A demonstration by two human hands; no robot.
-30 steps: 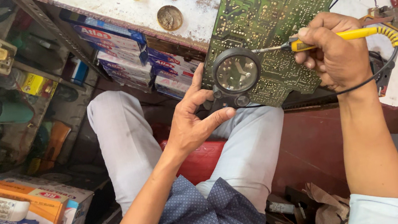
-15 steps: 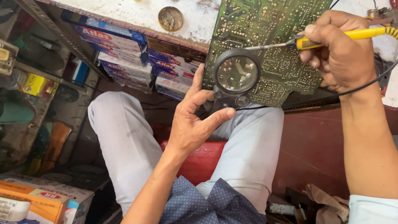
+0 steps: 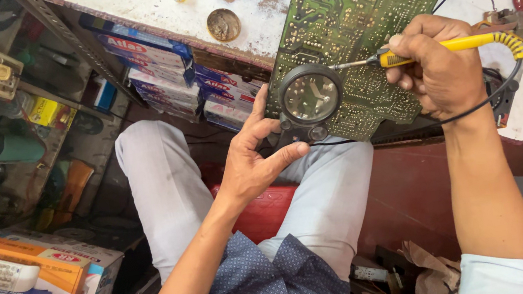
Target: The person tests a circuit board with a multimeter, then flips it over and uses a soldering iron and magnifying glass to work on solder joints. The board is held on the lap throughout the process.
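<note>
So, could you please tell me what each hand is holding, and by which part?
The right hand grips the yellow-handled soldering iron by its handle. The left hand holds the round black-framed magnifying glass at the lower frame.

A round black-rimmed magnifying glass [image 3: 311,98] is lying flat against a green circuit board [image 3: 358,15], which is resting solder-side up over the bench edge. A yellow-handled soldering iron [image 3: 455,45] is lying level, its metal tip touching the board beside the lens.
</note>
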